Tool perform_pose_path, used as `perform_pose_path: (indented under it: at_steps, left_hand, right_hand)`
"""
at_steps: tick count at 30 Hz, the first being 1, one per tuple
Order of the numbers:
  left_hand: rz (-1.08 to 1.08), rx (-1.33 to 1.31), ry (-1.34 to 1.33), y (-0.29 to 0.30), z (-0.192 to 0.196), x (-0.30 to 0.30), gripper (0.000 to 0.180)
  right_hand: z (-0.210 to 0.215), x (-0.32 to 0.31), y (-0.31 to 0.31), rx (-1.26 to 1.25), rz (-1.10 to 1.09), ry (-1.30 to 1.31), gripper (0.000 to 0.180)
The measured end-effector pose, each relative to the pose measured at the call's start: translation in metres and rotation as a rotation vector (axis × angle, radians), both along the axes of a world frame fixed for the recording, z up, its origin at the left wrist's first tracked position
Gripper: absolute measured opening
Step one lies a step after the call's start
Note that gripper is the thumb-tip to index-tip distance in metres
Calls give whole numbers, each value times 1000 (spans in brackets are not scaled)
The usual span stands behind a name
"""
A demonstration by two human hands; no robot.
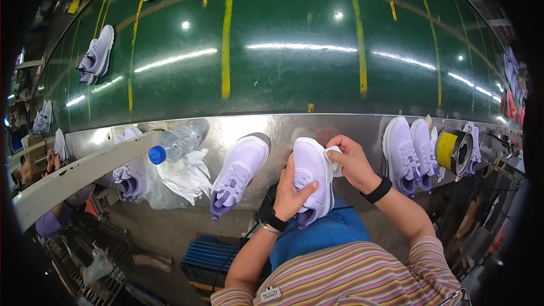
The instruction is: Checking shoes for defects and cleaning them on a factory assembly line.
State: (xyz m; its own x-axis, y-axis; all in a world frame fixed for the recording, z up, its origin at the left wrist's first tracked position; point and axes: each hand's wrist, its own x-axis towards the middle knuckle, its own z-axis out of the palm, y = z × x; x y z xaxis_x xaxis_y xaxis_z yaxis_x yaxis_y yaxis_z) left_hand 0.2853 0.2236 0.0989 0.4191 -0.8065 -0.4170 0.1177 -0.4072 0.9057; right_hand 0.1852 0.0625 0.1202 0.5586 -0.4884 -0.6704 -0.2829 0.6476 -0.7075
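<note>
Close to your chest, your left hand grips a lavender shoe at the steel table edge, while your right hand pinches a white cloth against its toe. Beside it lie another shoe, white rags, a water bottle, a shoe pair and a tape roll; beyond runs the green conveyor belt.
</note>
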Motion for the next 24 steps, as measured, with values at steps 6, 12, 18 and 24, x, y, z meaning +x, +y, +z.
perform_pose_path:
  at_steps: [6, 12, 18, 24]
  left_hand:
    - [-93, -3, -72, 5, 25, -2, 85]
    - [-231, 229, -640, -4, 62, -17, 81]
    - [-314, 288, -1006, -22, 53, -53, 62]
    - [-287, 305, -1104, -20, 48, -71, 52]
  right_hand:
    - [16, -28, -9, 35, -143, -153, 14]
    - [16, -44, -10, 3, -72, -251, 15]
    - [-7, -50, -5, -148, -8, -178, 12]
    - [-16, -44, -8, -85, 41, -191, 11]
